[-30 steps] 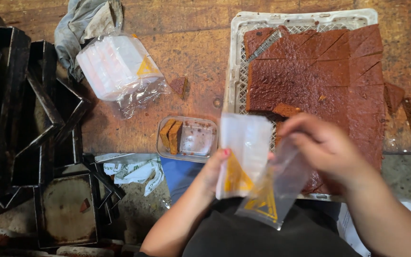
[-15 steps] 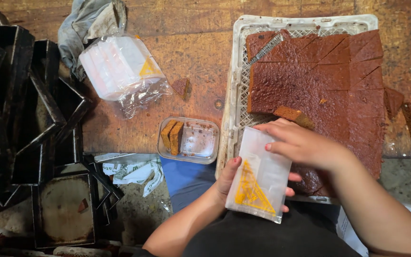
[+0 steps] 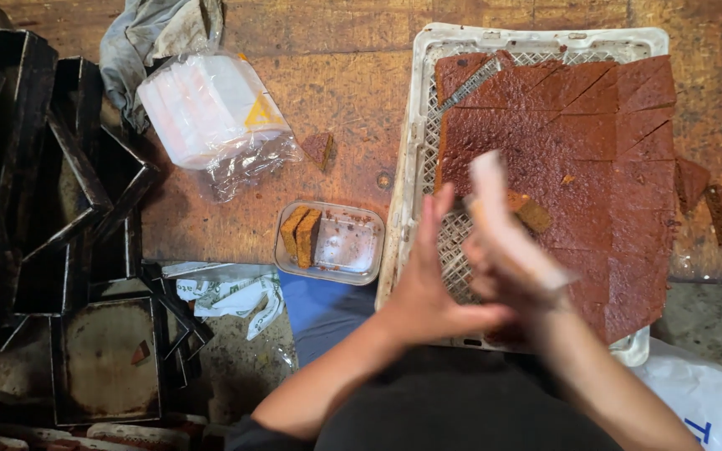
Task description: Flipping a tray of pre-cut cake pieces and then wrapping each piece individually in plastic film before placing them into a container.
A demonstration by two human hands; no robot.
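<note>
Pressing a blurred clear bag [image 3: 507, 225] between open left hand [image 3: 428, 288] and right hand [image 3: 503, 267], whose grip is unclear, over the white crate [image 3: 415, 150] of brown cake [image 3: 578, 142], with a small plastic tub [image 3: 332, 242] left.

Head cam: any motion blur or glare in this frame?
Head view: right hand and the pale bag it holds are smeared by motion blur; left hand only slightly soft. Cut brown cake and stacked black tins stay sharp. Mild glare on the clear bag pack.
</note>
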